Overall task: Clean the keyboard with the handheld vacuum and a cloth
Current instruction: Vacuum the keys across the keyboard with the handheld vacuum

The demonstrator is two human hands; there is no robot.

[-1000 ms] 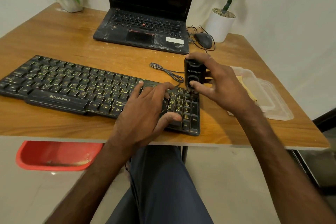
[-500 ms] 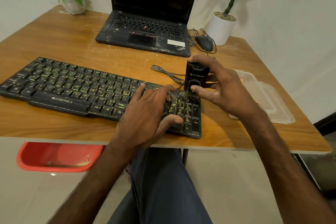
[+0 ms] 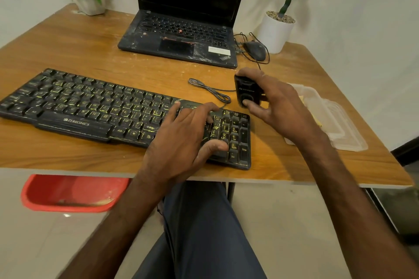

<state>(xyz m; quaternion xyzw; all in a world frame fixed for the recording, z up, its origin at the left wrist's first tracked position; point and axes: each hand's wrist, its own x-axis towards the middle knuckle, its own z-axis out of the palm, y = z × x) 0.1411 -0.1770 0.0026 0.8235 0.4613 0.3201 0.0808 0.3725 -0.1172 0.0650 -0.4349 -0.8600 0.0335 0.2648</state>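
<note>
A long black keyboard (image 3: 90,106) with yellow lettering lies across the front of the wooden table (image 3: 79,52). My left hand (image 3: 181,138) lies flat on its right part, fingers spread over the keys and thumb at the front edge. My right hand (image 3: 278,108) grips a small black handheld vacuum (image 3: 246,92), held upright just behind the keyboard's number pad, thumb on its front. The keyboard's grey cable (image 3: 210,90) is looped on the table beside the vacuum. No cloth can be made out.
An open black laptop (image 3: 181,36) sits at the back, with a wired mouse (image 3: 255,50) and a white plant pot (image 3: 275,31) to its right. A clear plastic container (image 3: 333,120) lies at the right edge. Another potted plant (image 3: 89,2) stands back left. A red stool (image 3: 70,192) shows under the table.
The vacuum in my right hand has moved slightly back from the number pad's rear edge. My left hand stays on the keyboard. The view has tilted a little.
</note>
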